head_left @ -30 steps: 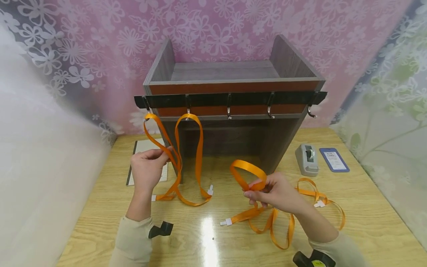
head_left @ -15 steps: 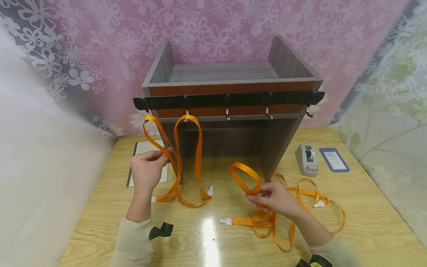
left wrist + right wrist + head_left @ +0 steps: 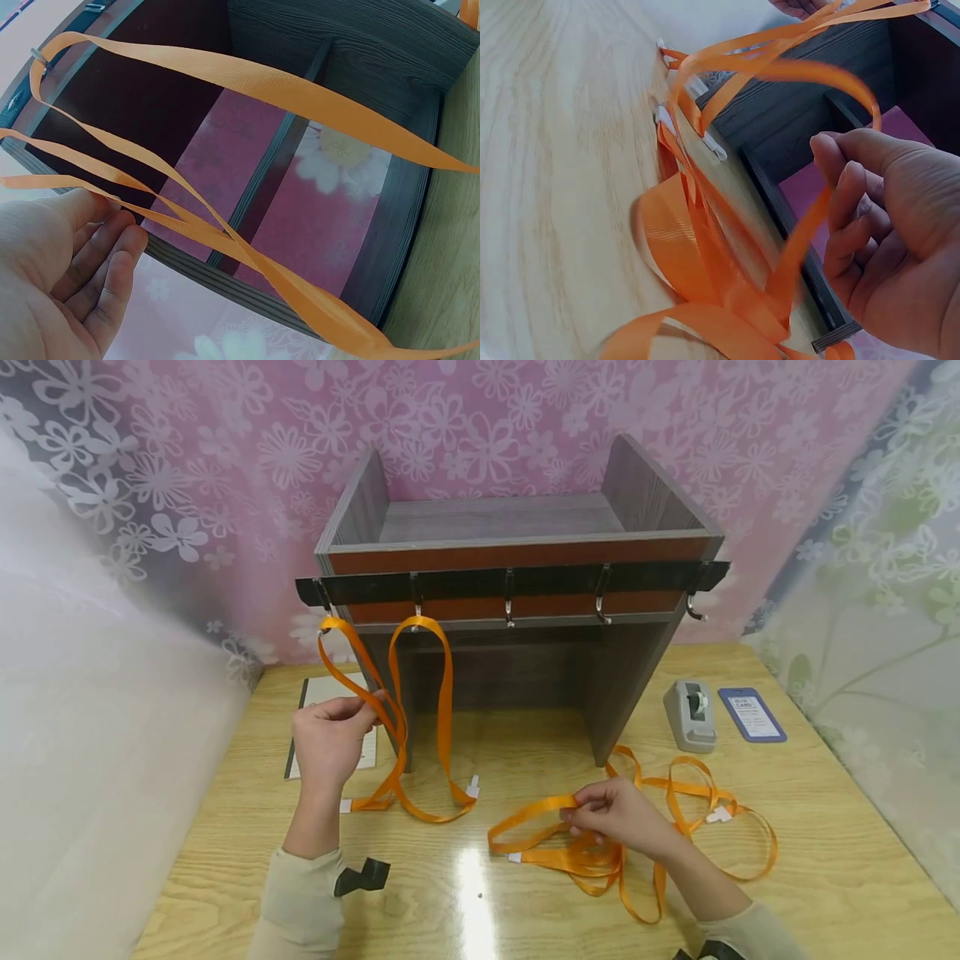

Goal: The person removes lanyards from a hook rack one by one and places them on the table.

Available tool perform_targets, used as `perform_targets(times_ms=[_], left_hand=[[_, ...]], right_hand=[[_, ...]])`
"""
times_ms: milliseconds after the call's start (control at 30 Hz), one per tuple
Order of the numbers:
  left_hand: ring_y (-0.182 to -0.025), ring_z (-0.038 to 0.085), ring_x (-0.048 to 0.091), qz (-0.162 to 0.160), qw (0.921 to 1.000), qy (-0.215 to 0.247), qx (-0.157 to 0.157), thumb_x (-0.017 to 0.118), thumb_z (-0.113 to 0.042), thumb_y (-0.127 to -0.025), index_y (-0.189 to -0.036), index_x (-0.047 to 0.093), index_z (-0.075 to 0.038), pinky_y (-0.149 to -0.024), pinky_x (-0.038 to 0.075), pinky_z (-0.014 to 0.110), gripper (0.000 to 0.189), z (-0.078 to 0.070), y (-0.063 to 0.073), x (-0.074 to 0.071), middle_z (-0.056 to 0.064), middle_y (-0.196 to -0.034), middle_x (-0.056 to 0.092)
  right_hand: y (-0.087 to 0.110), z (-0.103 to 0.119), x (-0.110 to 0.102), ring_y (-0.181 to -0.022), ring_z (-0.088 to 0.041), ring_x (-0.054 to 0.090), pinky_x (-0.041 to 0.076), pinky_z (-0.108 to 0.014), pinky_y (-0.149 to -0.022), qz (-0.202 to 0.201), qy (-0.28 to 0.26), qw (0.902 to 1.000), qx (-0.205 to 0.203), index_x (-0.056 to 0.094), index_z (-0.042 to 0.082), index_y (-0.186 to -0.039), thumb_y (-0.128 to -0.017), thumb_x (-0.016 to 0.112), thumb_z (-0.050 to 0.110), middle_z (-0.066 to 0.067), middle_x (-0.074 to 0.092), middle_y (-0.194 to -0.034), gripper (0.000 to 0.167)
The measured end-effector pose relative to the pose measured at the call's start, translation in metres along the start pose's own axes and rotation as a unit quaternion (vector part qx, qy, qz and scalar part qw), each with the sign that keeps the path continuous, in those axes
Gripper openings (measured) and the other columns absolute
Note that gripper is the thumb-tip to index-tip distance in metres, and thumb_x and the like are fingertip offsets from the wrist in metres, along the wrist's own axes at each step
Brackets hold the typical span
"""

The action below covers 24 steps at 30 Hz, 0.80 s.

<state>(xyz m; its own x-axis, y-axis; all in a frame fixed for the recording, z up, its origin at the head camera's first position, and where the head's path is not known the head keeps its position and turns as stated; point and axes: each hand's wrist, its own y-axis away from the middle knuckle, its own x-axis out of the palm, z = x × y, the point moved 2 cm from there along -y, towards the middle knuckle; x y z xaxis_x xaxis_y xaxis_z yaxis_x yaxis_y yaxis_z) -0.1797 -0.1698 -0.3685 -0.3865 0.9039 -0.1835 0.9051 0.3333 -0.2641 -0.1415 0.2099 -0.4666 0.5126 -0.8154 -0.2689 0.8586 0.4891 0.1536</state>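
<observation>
My left hand [image 3: 330,739] pinches one strap of an orange lanyard [image 3: 357,643] that hangs from the leftmost hook. On the second hook hangs another orange lanyard [image 3: 446,718], its lower end and white clip [image 3: 473,788] lying on the table. My right hand [image 3: 626,818] holds a third orange lanyard [image 3: 529,811] between thumb and fingertips, low over the table. In the right wrist view its loop [image 3: 810,71] arches away from the fingers [image 3: 847,184]. Below that hand lies a heap of orange strap [image 3: 581,860].
A grey wooden shelf [image 3: 652,485] carries a black hook rail [image 3: 480,583]; its three right hooks are bare. Another orange lanyard [image 3: 693,791] lies at right, near a tape dispenser [image 3: 691,718] and a blue card holder [image 3: 752,716]. A notebook [image 3: 311,693] lies behind my left hand.
My right hand has moved slightly right and down toward the table. The lanyard loop it holds has tipped over to the left and sunk. My left hand has stayed in place.
</observation>
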Motion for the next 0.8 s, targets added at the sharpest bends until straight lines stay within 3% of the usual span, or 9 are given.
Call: perform_targets(times_ms=[167,433,800], left_hand=[[-0.058,0.006,0.070,0.000,1.0000,0.002,0.000,0.083,-0.030,-0.083,-0.086,0.081,-0.001,-0.060,0.058,0.025,0.029,0.001,0.000,0.000,-0.003,-0.067,0.075],[-0.058,0.005,0.070,-0.001,1.0000,0.003,0.005,0.083,-0.030,-0.082,-0.086,0.082,-0.002,-0.058,0.055,0.022,0.028,0.000,-0.001,0.000,-0.005,-0.066,0.075],[-0.059,0.006,0.070,0.002,1.0000,0.006,0.002,0.083,-0.030,-0.083,-0.086,0.081,-0.001,-0.060,0.057,0.026,0.029,0.000,0.000,0.000,-0.005,-0.066,0.075]], right_hand=[[-0.001,-0.005,-0.003,-0.053,-0.005,0.054,0.050,-0.021,-0.050,0.001,-0.003,0.9999,0.012,0.068,-0.012,-0.112,-0.092,0.068,0.007,-0.025,0.074,-0.087,0.027],[-0.005,-0.008,-0.004,-0.052,-0.007,0.054,0.051,-0.025,-0.049,0.023,0.026,0.9993,0.011,0.072,0.002,-0.119,-0.088,0.078,0.024,-0.022,0.074,-0.087,0.038],[-0.011,-0.004,-0.002,-0.050,-0.008,0.049,0.044,-0.023,-0.046,0.030,0.035,0.9988,0.014,0.067,-0.003,-0.125,-0.090,0.076,0.026,-0.026,0.071,-0.083,0.046]])
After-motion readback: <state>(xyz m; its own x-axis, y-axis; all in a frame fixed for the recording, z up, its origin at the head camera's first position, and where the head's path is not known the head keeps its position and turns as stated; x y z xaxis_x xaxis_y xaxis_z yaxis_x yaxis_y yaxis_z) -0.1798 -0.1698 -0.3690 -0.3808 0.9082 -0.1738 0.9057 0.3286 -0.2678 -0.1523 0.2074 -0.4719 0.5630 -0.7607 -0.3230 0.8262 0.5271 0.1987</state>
